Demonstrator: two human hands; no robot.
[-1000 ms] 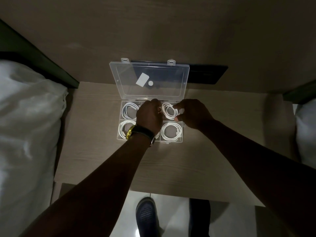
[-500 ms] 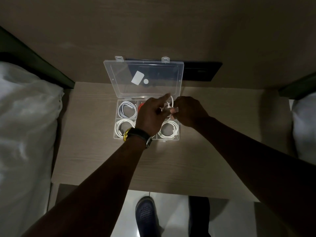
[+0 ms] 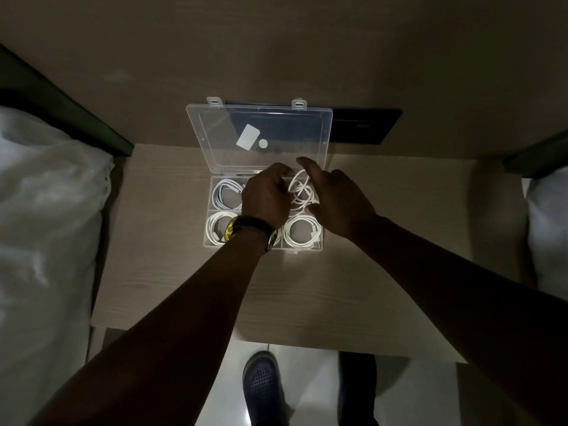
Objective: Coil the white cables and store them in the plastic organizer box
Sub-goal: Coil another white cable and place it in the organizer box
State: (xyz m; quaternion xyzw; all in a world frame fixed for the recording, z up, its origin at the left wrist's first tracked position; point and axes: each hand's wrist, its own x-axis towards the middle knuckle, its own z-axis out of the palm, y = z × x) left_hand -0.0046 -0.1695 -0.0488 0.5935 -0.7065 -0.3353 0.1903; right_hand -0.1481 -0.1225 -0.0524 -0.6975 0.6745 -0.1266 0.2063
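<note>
A clear plastic organizer box point(image 3: 207, 229) stands open on a light wooden table, its lid point(image 3: 264, 136) tilted up at the back. Coiled white cables lie in the far-left point(image 3: 226, 193), near-left point(image 3: 216, 229) and near-right point(image 3: 302, 233) compartments. My left hand point(image 3: 266, 196) and my right hand point(image 3: 336, 199) are over the far-right compartment and hold a loosely looped white cable point(image 3: 301, 190) between them. The left fingers pinch its top. The right forefinger points up beside it. The middle compartments are hidden by my left hand.
The table point(image 3: 172, 287) fills the middle, with a wall panel and a dark plate point(image 3: 365, 126) behind the box. White bedding point(image 3: 46, 226) lies at the left, more white fabric point(image 3: 550, 229) at the right. A shoe point(image 3: 261, 385) shows on the floor below the table's near edge.
The looped cable has come up out of the far-right compartment and spread wider between my hands. My right forefinger has lifted and straightened.
</note>
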